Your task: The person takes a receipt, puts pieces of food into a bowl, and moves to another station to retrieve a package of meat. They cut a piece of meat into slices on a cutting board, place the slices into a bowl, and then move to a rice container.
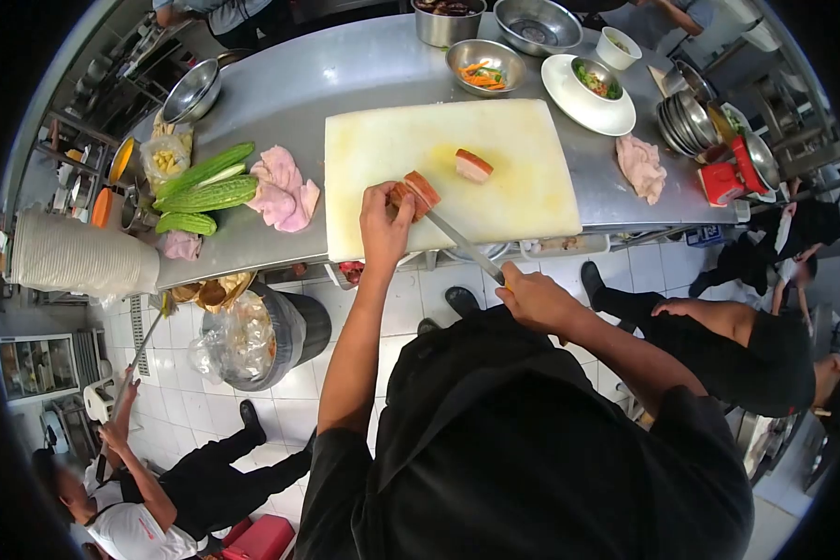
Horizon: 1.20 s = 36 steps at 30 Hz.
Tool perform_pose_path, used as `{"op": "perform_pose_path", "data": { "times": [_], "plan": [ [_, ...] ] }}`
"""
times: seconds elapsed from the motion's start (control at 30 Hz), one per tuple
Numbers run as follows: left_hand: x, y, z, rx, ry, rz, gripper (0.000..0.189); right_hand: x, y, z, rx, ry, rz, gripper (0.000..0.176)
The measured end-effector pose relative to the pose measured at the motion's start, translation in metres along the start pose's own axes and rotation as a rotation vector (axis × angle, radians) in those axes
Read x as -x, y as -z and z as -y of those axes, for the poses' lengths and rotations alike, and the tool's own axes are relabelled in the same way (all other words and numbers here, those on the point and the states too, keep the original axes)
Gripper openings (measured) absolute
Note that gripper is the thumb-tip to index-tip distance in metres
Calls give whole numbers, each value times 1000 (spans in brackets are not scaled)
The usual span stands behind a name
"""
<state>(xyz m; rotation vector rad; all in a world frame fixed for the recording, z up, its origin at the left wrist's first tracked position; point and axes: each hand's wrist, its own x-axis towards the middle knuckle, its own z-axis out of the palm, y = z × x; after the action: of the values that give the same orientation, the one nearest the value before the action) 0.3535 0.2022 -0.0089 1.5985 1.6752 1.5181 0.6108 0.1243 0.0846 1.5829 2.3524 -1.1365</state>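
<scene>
On the white cutting board (523,201), my left hand (385,227) is closed on a piece of pork belly (415,194) with a reddish-brown skin. My right hand (537,299) grips the handle of a knife (464,245). Its blade runs up and left across the board, with the tip end right at the meat beside my left fingers. A separate chunk of pork belly (474,165) lies farther back on the board, above a yellowish stain.
Left of the board lie a pink cloth (283,189) and green ridged gourds (205,193). Behind it stand a metal bowl with orange strips (485,68) and a white plate (569,93). A red scale (721,183) is at right. A lined bin (266,336) stands below; people work on both sides.
</scene>
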Motion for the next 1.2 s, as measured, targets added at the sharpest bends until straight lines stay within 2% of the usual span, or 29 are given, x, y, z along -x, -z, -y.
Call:
{"op": "perform_pose_path", "data": {
  "times": [0.17, 0.33, 0.47, 0.5, 0.53, 0.6, 0.67, 0.77, 0.87, 0.9, 0.93, 0.97, 1.0, 1.07, 1.1, 1.13, 1.2],
  "plan": [
    [1, 0, -1, -28, -3, 8, 27, -4, -9, -8, 2, -8, -18, 29],
    [4, 2, -5, 0, 50, 29, 28, 32, 30, 13, -7, 25, -85, 27],
    [4, 0, -8, -17, 50, 41, 34, 43, 62, 14, -7, 87, -301, 27],
    [4, -2, -6, -32, 5, 53, 49, 36, 70, 5, 36, 108, -393, 27],
    [3, -4, -9, -84, 12, 86, 72, 25, 78, -6, 100, 98, -451, 26],
    [1, -5, -32, -199, -130, 123, 91, -4, 88, -34, 225, 65, -560, 25],
    [-1, -13, -28, -250, -111, 182, 98, -45, 91, -66, 293, 81, -616, 23],
    [-4, -24, -19, -215, -102, 203, 82, -95, 90, -96, 245, 165, -613, 20],
    [-7, -27, -23, -207, -102, 164, 68, -106, 123, -115, 142, 314, -616, 18],
    [-7, -26, -25, -188, -73, 147, 67, -122, 136, -156, 104, 179, -714, 17],
    [-5, -24, -25, -172, -37, 123, 66, -106, 170, -168, 115, 173, -817, 19],
    [-4, -24, -26, -106, 1, 60, 63, -125, 191, -262, 78, -106, -1067, 19],
    [-2, -23, -26, -75, 37, 25, 62, -117, 234, -325, 116, -278, -1168, 23],
    [3, -19, -24, -18, 110, -98, 62, -76, 317, -459, 453, -676, -1187, 34],
    [6, -17, -24, 32, 129, -149, 62, -58, 351, -517, 534, -837, -1117, 41],
    [8, -12, -28, 17, 178, -170, 62, -39, 368, -562, 526, -924, -1197, 48],
    [11, -5, -40, 8, 269, -183, 62, -22, 409, -598, -444, -915, -1231, 47]
  ]
}}
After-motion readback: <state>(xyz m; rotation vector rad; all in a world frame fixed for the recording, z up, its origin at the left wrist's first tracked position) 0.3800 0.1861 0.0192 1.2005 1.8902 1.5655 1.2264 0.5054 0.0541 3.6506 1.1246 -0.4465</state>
